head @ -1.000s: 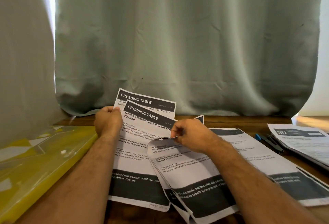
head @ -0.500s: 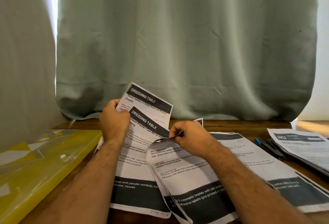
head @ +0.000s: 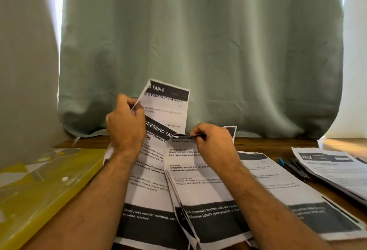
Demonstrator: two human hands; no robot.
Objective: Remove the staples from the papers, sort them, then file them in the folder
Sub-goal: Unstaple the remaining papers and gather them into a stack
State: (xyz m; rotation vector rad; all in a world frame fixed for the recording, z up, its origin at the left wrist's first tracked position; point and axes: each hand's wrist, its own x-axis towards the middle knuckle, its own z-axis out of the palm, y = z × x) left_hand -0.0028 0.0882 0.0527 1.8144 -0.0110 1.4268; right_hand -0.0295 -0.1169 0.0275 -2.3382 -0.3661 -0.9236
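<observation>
My left hand [head: 126, 124] pinches the raised sheet [head: 168, 108], my right hand [head: 213, 142] pinches the stack's [head: 200, 190] far edge, long axis toward me.

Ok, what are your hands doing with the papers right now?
Left hand pinching the lifted Dressing Table sheet. Right hand gripping the label stack by its top edge. Yellow folder left, nothing blocking.

The left hand [head: 125, 124] has climbed higher and peeled the back sheet [head: 168, 108] up and away from the front page [head: 151, 172], so far more of that sheet stands clear above it. The right hand [head: 213, 142] has curled the top edge of its bundle [head: 200, 186] further over.
</observation>
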